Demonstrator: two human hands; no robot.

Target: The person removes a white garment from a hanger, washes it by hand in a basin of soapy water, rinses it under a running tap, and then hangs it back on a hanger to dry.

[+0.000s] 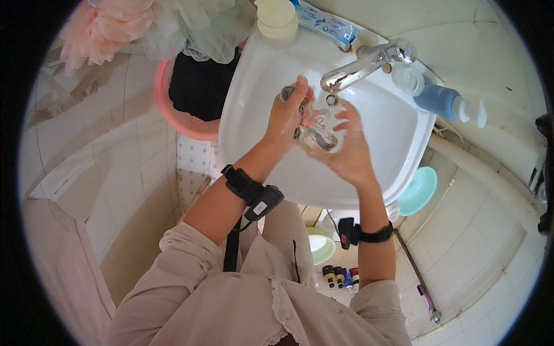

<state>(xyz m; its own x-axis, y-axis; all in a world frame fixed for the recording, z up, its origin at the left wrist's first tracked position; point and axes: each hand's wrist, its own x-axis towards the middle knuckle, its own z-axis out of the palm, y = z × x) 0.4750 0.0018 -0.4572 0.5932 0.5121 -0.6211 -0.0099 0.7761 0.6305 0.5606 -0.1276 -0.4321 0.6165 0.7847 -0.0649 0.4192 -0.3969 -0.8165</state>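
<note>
My left hand grips a small wet bundle of cloth in grey, white and pink. A dark grey piece of it sticks out by my left thumb. Fingers spread, my right hand curves around the bundle's right side; whether its thumb touches the cloth I cannot tell. Both hands are over the white basin, just in front of the drain hole. Above the drain reaches the chrome faucet; no running water is plain to see.
At the basin's back rim are a cream-coloured container, a toothpaste tube and a blue bottle. A pink tub with black cloth stands left. Mesh bath puffs hang above it. A turquoise bowl is at right.
</note>
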